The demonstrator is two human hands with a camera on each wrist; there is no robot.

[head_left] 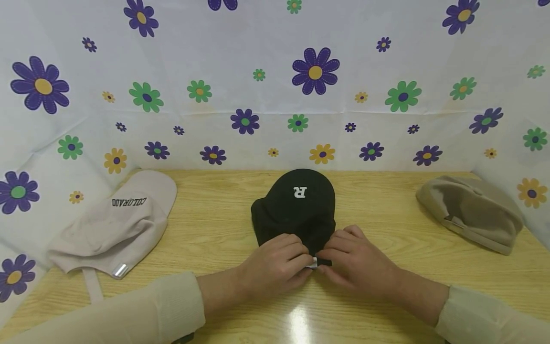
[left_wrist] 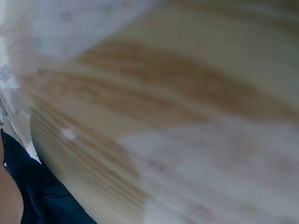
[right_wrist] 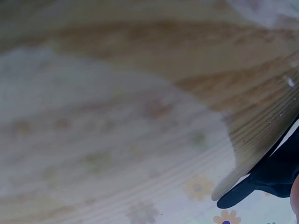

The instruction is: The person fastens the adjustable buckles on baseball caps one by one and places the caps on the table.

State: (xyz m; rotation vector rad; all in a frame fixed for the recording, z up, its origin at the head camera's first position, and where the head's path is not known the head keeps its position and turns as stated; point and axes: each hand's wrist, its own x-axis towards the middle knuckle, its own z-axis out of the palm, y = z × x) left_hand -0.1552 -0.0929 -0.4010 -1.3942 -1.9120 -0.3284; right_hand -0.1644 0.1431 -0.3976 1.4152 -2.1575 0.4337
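A black baseball cap (head_left: 296, 210) with a white letter R lies in the middle of the wooden table in the head view, its brim toward the back wall. At its near edge, my left hand (head_left: 277, 263) pinches the silver buckle (head_left: 313, 263) of the cap's strap. Close beside it, my right hand (head_left: 358, 260) pinches the short black strap (head_left: 325, 262) next to the buckle. The fingertips partly hide both pieces. In the right wrist view the dark cap (right_wrist: 275, 172) shows at the lower right; the wrist views are otherwise mostly blurred table.
On the left lies a pale pink cap (head_left: 111, 224) marked COLORADO, its strap (head_left: 92, 285) hanging toward me. A tan cap (head_left: 470, 210) rests at the right. Behind the wooden table (head_left: 215, 205) stands a white flowered cloth (head_left: 258, 52), which also covers the sides.
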